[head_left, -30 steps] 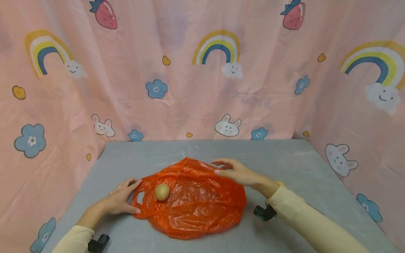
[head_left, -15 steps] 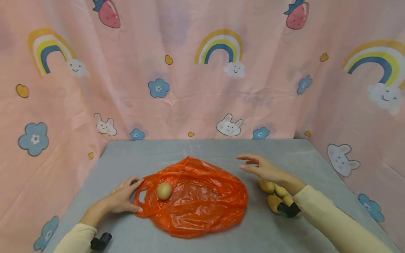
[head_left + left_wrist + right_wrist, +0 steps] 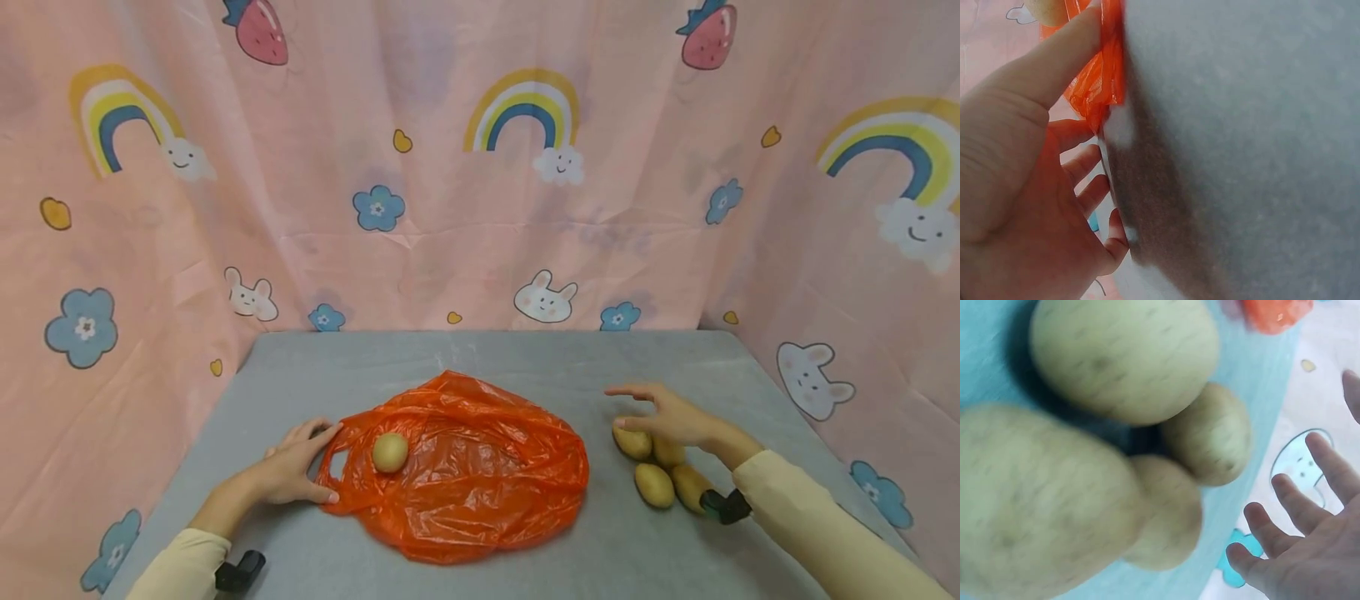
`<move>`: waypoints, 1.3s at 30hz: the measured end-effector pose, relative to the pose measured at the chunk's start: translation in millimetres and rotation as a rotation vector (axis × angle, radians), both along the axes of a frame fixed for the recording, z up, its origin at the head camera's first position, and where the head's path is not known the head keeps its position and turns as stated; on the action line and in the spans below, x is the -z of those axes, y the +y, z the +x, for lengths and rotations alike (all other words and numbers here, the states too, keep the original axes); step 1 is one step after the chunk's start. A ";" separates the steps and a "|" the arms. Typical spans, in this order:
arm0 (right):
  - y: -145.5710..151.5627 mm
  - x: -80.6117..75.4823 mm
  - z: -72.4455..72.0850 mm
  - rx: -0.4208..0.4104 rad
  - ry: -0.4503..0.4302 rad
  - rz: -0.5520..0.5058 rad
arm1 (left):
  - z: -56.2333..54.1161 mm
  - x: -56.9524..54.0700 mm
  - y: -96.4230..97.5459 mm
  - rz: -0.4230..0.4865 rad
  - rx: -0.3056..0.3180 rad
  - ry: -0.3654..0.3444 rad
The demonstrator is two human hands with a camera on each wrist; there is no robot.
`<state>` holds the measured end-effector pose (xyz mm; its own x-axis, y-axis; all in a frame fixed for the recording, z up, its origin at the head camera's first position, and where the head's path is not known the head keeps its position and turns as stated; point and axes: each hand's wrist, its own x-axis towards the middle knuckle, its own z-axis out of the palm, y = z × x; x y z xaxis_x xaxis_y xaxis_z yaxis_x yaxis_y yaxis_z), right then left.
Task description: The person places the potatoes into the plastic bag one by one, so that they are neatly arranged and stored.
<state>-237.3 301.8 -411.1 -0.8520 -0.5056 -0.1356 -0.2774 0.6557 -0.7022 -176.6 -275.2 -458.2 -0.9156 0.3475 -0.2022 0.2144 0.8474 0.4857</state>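
An orange plastic bag (image 3: pixel 480 492) lies spread on the grey table, with one potato (image 3: pixel 390 453) resting on its left part. At the bag's left end, beside the handle opening, my left hand (image 3: pixel 281 475) touches the plastic with thumb and index finger spread apart. The left wrist view has its thumb on the bag's edge (image 3: pixel 1112 62) and the other fingers loosely extended. Over several potatoes (image 3: pixel 655 486) to the right of the bag hovers my right hand (image 3: pixel 671 415), fingers extended and holding nothing. These potatoes (image 3: pixel 1125 353) look large and blurred in the right wrist view.
The grey table (image 3: pixel 480 354) has its far edge against a pink curtain (image 3: pixel 435 267) printed with rainbows, rabbits and flowers, which also hangs on both sides. A black device is on the left wrist (image 3: pixel 240 572) and another on the right wrist (image 3: pixel 726 506).
My right hand has moved right, from above the bag's right side to over the potato group, bringing those potatoes into sight. My left hand, the bag and its potato have stayed in place.
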 end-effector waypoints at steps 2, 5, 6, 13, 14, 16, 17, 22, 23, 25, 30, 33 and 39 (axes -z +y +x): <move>4.2 3.3 -0.3 -0.021 0.001 0.009 | -0.6 -0.1 -0.5 0.003 -0.003 -0.004; 9.5 7.1 0.1 -0.030 -0.041 0.021 | -0.7 0.0 -0.9 0.003 -0.004 -0.011; 11.1 8.5 0.2 -0.032 -0.058 0.024 | -0.6 -0.4 -0.9 0.004 -0.004 -0.012; 18.8 17.1 0.8 -0.062 -0.089 0.049 | -0.2 -0.2 -0.4 -0.006 -0.004 -0.011; 19.2 17.4 0.9 -0.065 -0.086 0.056 | -0.5 -0.1 -0.5 -0.007 -0.006 -0.010; 20.0 18.0 0.7 -0.077 -0.078 0.061 | -1.1 0.5 -1.1 -0.003 -0.012 -0.017; 20.4 18.0 0.7 -0.083 -0.074 0.063 | -1.4 0.7 -1.5 0.002 -0.013 -0.020; 22.4 18.3 0.5 -0.130 -0.046 0.068 | -2.7 3.7 -3.4 0.017 -0.015 -0.022; 22.9 18.6 0.7 -0.140 -0.041 0.067 | -3.0 5.3 -3.8 0.019 -0.019 -0.022; 23.8 19.1 0.5 -0.155 -0.035 0.064 | -2.9 8.8 -4.2 0.020 -0.025 -0.022; 25.1 20.6 -0.5 -0.157 -0.038 0.071 | -2.1 12.1 -3.7 0.033 -0.033 -0.022; 25.6 22.0 -1.9 -0.151 -0.043 0.075 | -1.4 10.9 -4.0 0.036 -0.034 -0.021; 28.2 23.6 -1.4 -0.147 -0.048 0.052 | -1.5 7.9 -3.0 0.033 -0.033 -0.031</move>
<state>-238.7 330.0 -434.7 -0.7611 -0.6158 -0.2038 -0.3398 0.6461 -0.6834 -178.2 -278.2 -466.1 -0.9201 0.3240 -0.2199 0.1707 0.8373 0.5194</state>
